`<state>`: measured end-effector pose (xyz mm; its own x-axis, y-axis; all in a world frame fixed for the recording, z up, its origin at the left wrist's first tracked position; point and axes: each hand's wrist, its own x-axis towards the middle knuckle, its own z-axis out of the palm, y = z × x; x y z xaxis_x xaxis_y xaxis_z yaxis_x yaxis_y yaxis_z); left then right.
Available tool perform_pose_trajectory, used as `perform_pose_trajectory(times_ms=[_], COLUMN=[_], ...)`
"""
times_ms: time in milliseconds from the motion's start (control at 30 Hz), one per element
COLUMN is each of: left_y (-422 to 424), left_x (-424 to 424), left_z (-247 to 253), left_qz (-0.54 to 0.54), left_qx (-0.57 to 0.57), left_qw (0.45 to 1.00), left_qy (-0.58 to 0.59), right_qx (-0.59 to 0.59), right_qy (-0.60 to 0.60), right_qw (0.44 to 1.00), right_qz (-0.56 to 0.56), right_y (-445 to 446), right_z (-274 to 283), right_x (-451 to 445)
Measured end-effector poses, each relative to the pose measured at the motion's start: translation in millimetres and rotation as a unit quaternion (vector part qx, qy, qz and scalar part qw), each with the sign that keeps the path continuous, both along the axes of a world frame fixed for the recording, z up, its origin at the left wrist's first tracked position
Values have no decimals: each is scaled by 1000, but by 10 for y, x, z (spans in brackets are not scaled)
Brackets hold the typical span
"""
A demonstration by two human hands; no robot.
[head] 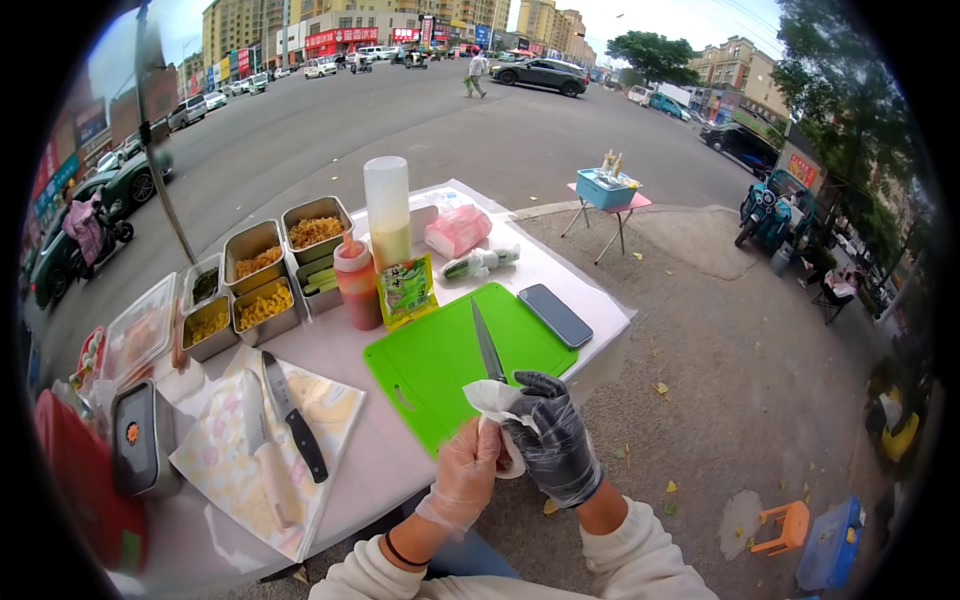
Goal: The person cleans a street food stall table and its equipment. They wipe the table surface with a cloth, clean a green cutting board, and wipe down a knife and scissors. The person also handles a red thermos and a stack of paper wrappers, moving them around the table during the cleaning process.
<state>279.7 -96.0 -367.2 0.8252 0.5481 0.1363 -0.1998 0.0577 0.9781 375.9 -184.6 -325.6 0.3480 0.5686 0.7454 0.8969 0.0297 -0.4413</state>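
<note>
My left hand, in a clear plastic glove, grips the lower part of a knife whose handle is mostly hidden. The knife's blade points away from me over a green cutting board. White tissue is wrapped about the knife near the base of its blade. My right hand, in a black glove under a clear plastic one, touches the tissue with its fingers bent; whether it grips it I cannot tell. A smartphone lies on the board's right edge. A yellow-green packet stands by its far edge.
Metal containers of food, a red sauce bottle and a tall squeeze bottle stand behind the board. Two knives lie on a patterned cloth at the left. A lidded metal box stands beside it.
</note>
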Motion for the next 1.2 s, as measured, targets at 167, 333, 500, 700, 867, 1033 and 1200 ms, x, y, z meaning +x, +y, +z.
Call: perform_pose_trajectory(times_ms=[167,333,500,700,867,1033,1200], left_y=[-106,-171,-113,-120,-123,-8,80], left_x=[47,93,111,234,303,447,484], left_z=[8,-71,-46,-53,36,-92,-268], left_qz=[28,14,38,5,19,59,55], left_qx=[83,74,11,14,97,113,30], left_qw=[996,997,999,1000,995,991,998], left_qy=[5,5,17,21,15,36,28], right_qx=[7,167,140,-45,-44,126,116], right_qy=[178,534,412,130,305,606,545], right_qw=[983,826,900,986,948,784,830], right_qz=[-47,-62,-15,-98,-83,48,24], right_y=[-76,-243,-384,-192,-279,-384,-349], right_z=[-182,-378,-107,-120,-331,-584,-703], right_x=[77,401,223,147,294,-9,-166])
